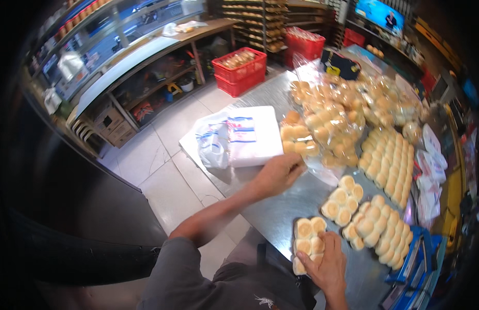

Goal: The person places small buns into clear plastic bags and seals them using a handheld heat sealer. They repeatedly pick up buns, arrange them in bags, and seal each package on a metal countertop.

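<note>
My right hand (329, 260) grips a small block of joined bread rolls (310, 240) near the front edge of the steel table (274, 217). Its thumb lies across the tops and its fingers are at the right side. My left hand (283, 175) is farther up the table with curled fingers, between a stack of white plastic bags (259, 135) and the clear-bagged rolls (299, 141). Whether its fingertips pinch any plastic is hidden. Another block of rolls (341, 201) lies right of centre, beside a larger piled batch (379, 230).
A wide sheet of rolls (387, 162) and a heap of bagged bread (336, 104) cover the table's far right. A blue bag-sealing device (412, 259) stands at the right edge. Red crates (239, 71) stand on the floor by a loaded bread rack (259, 23).
</note>
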Available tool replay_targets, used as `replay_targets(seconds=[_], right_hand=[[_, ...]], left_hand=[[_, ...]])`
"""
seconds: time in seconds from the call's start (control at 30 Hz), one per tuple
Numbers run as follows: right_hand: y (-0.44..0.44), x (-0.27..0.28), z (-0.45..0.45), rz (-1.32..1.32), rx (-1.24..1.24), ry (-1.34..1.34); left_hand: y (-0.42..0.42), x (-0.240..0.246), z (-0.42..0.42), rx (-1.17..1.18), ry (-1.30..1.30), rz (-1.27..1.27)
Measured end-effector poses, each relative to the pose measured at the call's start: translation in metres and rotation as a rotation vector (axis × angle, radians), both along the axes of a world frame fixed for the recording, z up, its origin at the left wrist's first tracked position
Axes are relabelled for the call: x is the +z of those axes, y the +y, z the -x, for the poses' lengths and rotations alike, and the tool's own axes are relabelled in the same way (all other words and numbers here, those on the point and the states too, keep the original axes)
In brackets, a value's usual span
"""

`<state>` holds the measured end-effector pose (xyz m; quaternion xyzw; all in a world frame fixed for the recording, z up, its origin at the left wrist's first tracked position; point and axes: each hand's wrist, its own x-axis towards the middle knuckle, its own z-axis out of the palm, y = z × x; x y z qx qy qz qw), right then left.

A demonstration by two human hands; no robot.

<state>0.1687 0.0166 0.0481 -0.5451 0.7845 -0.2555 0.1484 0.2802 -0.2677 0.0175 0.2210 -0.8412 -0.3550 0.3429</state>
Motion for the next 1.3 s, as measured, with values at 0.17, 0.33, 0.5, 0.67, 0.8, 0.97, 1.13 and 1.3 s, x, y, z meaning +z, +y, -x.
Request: replay_targets(seconds=[0.17,0.33,0.5,0.67,0.8,0.97,1.13,1.3], right_hand=[[-0.014,0.014,0.011,0.167,-0.002,0.037],[-0.061,0.01,0.023,0.466,-0.054,-0.677],[-0.078,0.002,0.03,0.59,0.033,-0.569],[-0.079,-0.006,0.049,0.456,-0.015,-0.729],[-0.078,0.001,0.059,0.376,0.015,-0.636],[-0.076,0.021,0.051,0.306,0.143,-0.158],[-0.085,0.014,0.052,0.346,0.05,0.332],[-0.067,-0.007,0.066,0.315,-0.078,0.024]], left_hand=[[0.035,0.006,-0.009,-0.149,0.192,-0.44],[0.078,-0.001,0.012,-0.469,0.463,-0.783],[0.09,-0.01,0.018,-0.585,0.538,-1.137],[0.083,-0.006,0.007,-0.257,0.235,-0.794],[0.066,-0.003,-0.003,0.307,0.407,0.291],[0.054,0.001,-0.001,-0.24,0.125,0.398],[0.046,0.013,0.003,-0.319,0.031,0.384],[0.04,-0.001,-0.02,0.081,0.167,0.221]])
